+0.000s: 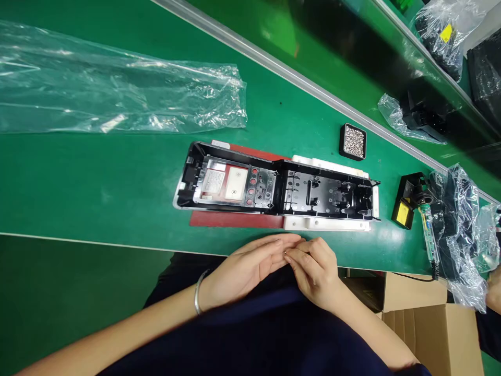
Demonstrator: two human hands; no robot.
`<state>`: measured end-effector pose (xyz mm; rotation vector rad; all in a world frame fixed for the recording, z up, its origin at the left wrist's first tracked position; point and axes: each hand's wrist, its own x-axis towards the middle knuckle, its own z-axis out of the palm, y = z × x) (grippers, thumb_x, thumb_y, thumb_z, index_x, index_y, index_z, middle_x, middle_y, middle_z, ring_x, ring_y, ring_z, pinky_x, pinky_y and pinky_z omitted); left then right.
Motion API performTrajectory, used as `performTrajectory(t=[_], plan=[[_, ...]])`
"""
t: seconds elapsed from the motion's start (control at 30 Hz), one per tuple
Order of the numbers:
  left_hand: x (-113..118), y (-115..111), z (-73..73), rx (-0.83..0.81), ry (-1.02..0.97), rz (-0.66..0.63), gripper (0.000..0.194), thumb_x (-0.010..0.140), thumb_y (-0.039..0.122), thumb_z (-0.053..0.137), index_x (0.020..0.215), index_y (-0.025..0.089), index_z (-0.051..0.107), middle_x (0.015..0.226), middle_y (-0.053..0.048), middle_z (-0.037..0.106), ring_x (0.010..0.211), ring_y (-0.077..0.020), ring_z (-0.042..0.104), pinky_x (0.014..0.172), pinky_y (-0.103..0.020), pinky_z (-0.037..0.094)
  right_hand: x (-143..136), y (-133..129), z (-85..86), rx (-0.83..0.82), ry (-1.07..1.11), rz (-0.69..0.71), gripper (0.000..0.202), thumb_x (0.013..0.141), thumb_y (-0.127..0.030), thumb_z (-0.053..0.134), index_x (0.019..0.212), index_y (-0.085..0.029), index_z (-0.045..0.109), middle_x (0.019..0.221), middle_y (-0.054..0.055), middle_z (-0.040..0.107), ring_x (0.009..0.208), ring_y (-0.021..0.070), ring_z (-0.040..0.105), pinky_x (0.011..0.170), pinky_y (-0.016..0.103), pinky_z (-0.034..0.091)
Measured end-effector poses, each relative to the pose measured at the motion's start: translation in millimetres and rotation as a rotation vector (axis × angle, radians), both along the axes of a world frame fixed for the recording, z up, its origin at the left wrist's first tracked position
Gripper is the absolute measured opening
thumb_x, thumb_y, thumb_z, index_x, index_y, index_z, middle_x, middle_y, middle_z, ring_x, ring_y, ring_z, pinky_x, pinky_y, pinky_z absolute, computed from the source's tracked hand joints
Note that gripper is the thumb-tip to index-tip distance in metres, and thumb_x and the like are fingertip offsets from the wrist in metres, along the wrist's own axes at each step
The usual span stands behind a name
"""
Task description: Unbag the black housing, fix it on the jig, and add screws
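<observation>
My left hand [254,263] is held palm up at the table's front edge, its fingers stretched out and slightly cupped. My right hand [316,269] meets it there, thumb and forefinger pinched together over the left fingers. Whatever is in that pinch is too small to make out. Just beyond both hands lies a long black plastic housing [301,206], open side up, with ribs, posts and a rectangular window in it. It rests on a white fixture [332,224] mounted on a red base plate [235,219]. Neither hand touches the housing.
A small black box of tiny metal parts [354,142] stands behind the housing. To the right are a soldering iron [428,235] by its black stand [407,201] and bagged black parts [456,224]. A clear plastic bag [129,89] lies at left. Cardboard boxes [434,329] sit below the table.
</observation>
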<state>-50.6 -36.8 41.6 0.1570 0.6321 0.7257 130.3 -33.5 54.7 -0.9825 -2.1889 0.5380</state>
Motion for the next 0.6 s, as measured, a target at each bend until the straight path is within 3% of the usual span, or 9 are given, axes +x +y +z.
performTrajectory(t=[0.13, 0.43, 0.6], plan=[[-0.2, -0.6, -2.7, 0.001, -0.012, -0.002, 0.040, 0.083, 0.041, 0.070, 0.116, 0.020, 0.069, 0.130, -0.008, 0.063, 0.132, -0.0270, 0.049, 0.116, -0.040, 0.036, -4.2, 0.7, -2.0, -0.011, -0.039, -0.007, 0.012, 0.100, -0.011, 0.051, 0.109, -0.007, 0.059, 0.097, 0.006, 0.052, 0.087, 0.0093, 0.049, 0.081, 0.020, 0.047], [-3.4, 0.9, -0.7, -0.031, 0.033, -0.044, 0.039, 0.081, 0.041, 0.072, 0.116, 0.023, 0.069, 0.134, -0.006, 0.061, 0.133, -0.0251, 0.048, 0.114, -0.034, 0.038, -2.2, -0.2, 0.6, 0.064, -0.180, 0.077, 0.021, 0.103, -0.010, 0.038, 0.112, -0.006, 0.057, 0.106, 0.010, 0.053, 0.097, 0.0139, 0.051, 0.083, 0.025, 0.048], [-3.7, 1.7, -0.9, -0.055, 0.058, -0.063, 0.039, 0.080, 0.041, 0.074, 0.115, 0.024, 0.069, 0.135, -0.005, 0.060, 0.136, -0.0238, 0.045, 0.112, -0.029, 0.040, -6.4, 3.5, 7.7, 0.061, -0.181, 0.134, 0.019, 0.102, -0.009, 0.041, 0.105, -0.005, 0.059, 0.107, 0.008, 0.056, 0.096, 0.0156, 0.052, 0.079, 0.028, 0.048]])
